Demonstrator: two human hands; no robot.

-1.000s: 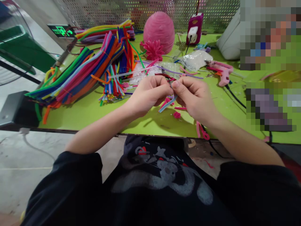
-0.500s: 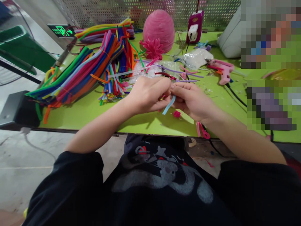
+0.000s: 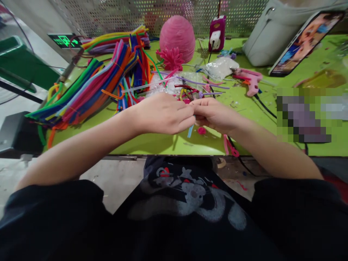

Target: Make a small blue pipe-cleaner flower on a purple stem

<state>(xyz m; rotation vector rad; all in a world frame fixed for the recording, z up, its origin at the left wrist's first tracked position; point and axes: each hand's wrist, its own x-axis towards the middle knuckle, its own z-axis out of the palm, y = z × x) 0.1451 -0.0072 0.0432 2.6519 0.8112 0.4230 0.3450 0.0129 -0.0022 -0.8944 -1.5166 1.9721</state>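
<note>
Item: lime-green work table [image 3: 114, 139], near edge running across the view just below both hands; a bare strip of green lies between that edge and the hands, widest to the left under the forearm. Beyond the edge: grey floor and a dark printed shirt.

Item: left hand [image 3: 163, 113], back upward, fingers curled and pinched together at the tips toward the right hand.

Item: right hand [image 3: 214, 114], fingers likewise bent and pinched, its tips meeting the left hand's at mid-table.

Item: short light-blue fuzzy pipe cleaner [image 3: 190, 130], gripped between the meeting fingertips of both hands; only its lower end shows, hanging below the left fingers toward the table. The held part is hidden by the fingers.

Item: small pink fuzzy scrap [image 3: 201, 130], on the table just beside the blue end.

Item: large fanned bundle of multicoloured pipe cleaners [image 3: 89, 87], filling the left and far-left table, close behind the left wrist.

Item: pink felted dome [image 3: 177, 36], far centre.

Item: pink glue gun [image 3: 251, 81], beyond the right hand, well apart.

Item: curled pink pipe cleaner [image 3: 230, 146], at the near edge under the right wrist.

Item: propped phone with lit screen [image 3: 301, 41], far right.
</note>
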